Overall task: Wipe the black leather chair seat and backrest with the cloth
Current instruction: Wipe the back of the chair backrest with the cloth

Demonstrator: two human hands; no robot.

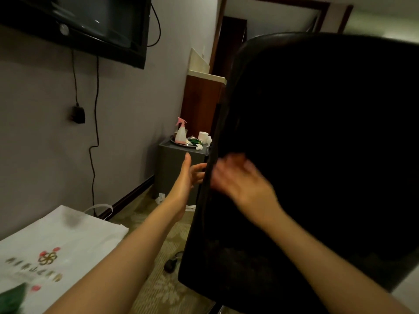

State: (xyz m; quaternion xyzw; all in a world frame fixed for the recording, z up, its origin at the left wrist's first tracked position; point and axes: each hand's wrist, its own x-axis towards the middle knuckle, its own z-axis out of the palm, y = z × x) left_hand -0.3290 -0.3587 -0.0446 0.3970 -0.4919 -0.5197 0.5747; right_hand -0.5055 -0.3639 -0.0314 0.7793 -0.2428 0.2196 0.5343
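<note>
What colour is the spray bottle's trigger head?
Pink, on a white spray bottle, seen in the head view.

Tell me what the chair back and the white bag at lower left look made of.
Chair backrest: smooth black leather or leatherette, judging by a faint sheen along its top edge; too dark to tell which. White bag: matte, probably paper, with crisp flat edges, a printed logo and a thin loop handle.

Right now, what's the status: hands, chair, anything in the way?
Left hand open at the black chair backrest's left edge. Right hand blurred on the backrest; cloth not visible. Paper bag lies lower left, apart from the chair.
</note>
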